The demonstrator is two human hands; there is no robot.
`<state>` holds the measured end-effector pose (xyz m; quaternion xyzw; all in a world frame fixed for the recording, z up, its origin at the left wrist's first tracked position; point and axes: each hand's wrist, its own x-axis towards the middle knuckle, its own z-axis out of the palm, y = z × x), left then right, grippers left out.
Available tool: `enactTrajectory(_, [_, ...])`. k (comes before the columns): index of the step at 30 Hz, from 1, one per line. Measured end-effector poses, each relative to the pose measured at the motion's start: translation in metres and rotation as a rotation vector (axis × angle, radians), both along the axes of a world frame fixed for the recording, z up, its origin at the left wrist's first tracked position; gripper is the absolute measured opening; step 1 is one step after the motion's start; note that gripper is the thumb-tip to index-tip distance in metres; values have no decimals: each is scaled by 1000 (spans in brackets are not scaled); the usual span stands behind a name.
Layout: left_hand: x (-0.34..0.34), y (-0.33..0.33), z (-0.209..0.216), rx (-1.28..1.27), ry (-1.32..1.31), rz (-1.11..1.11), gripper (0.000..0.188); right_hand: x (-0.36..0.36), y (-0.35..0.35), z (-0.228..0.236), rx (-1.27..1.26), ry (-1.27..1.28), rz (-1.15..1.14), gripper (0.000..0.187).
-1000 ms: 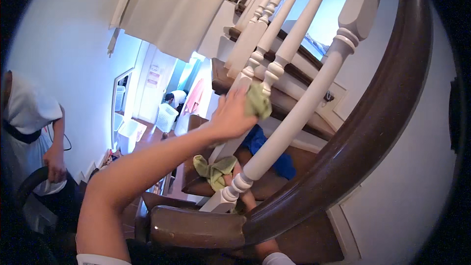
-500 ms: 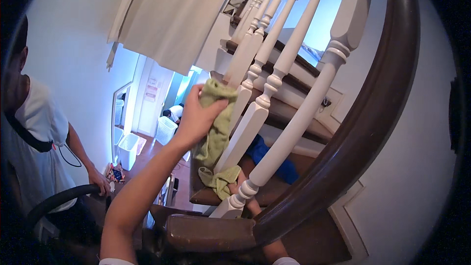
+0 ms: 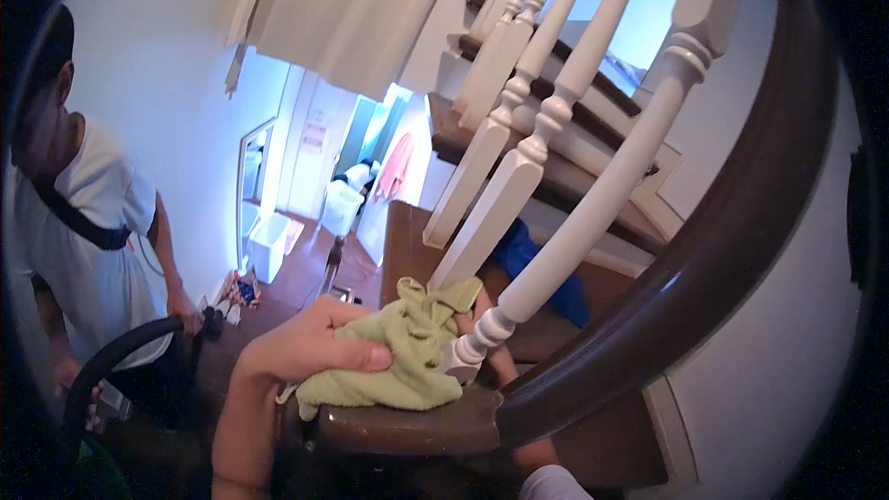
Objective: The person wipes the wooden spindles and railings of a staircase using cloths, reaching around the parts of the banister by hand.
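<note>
A light green cloth point(image 3: 384, 366) lies bunched over the rounded brown end of a stair tread point(image 3: 407, 431), against the foot of the nearest white baluster point(image 3: 593, 194). My left hand point(image 3: 319, 343) is closed on its near side, thumb on top and fingers mostly hidden beneath. Reaching in from behind the baluster, my right hand point(image 3: 474, 301) grips the far end of the cloth; the baluster covers part of that hand and wrist.
A dark curved handrail point(image 3: 685, 306) sweeps along the right. On the tread behind the balusters lies a blue cloth-like item point(image 3: 546, 278). At left a person in a white shirt point(image 3: 102, 194) holds a black hose point(image 3: 120, 352). White baskets point(image 3: 269, 245) stand below.
My left hand has come down from beside the balusters, bringing the cloth onto the tread's end. My right hand stays behind the nearest baluster. The view has shifted slightly.
</note>
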<state>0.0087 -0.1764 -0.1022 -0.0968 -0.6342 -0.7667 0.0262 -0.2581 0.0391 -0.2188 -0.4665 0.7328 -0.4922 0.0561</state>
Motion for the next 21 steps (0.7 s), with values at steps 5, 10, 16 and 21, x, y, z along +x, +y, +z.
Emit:
enactTrajectory(5, [-45,-26,-16,-556,-232,342,43,-6,3,-2,-23,-17,-23,34])
enactTrajectory(10, [-160,-81,-48,-304,190,1217,71,-4,-8,5,-22,-1,-29,34])
enactTrajectory(16, [-253,-72,-81,-929,-142,879,65,-23,-26,1,-54,-25,12,34])
enactTrajectory(21, [-198,-30,-77,-946,-68,745,61,-30,-12,8,-39,-7,-45,34])
